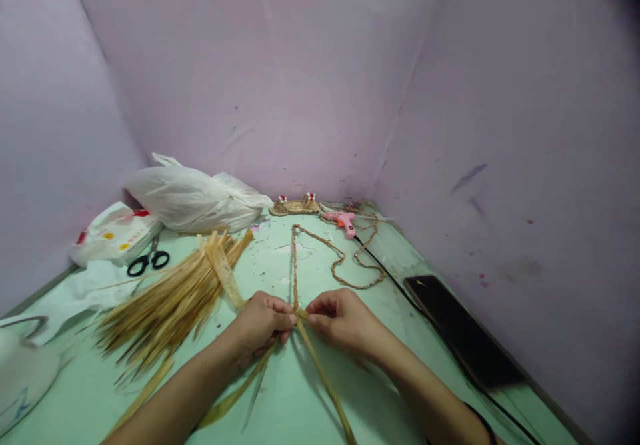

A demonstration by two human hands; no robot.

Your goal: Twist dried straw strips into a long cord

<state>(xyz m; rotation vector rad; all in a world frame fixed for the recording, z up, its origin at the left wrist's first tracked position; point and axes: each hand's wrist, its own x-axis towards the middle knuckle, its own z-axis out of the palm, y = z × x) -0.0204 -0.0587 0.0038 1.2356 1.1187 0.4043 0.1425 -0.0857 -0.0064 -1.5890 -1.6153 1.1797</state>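
A thin braided cord (pixel 295 265) runs straight down the green table to where both hands meet. My left hand (pixel 265 325) pinches the strands at the braid's lower end, with loose strips trailing below it. Close by on the right, my right hand (pixel 337 315) has thumb and fingers closed on a short bit of strip beside the braid end. A long flat strip (pixel 323 372) hangs from between the hands toward the near edge. To the left lies a bundle of dry straw-coloured strips (pixel 175 298).
Black-handled scissors (pixel 149 262), a box (pixel 120 235) and a white plastic bag (pixel 200 198) are at the left. A pink glue gun (pixel 343 222) with a black cable and a woven piece (pixel 294 206) lie at the back. A dark phone-like slab (pixel 460 332) lies right.
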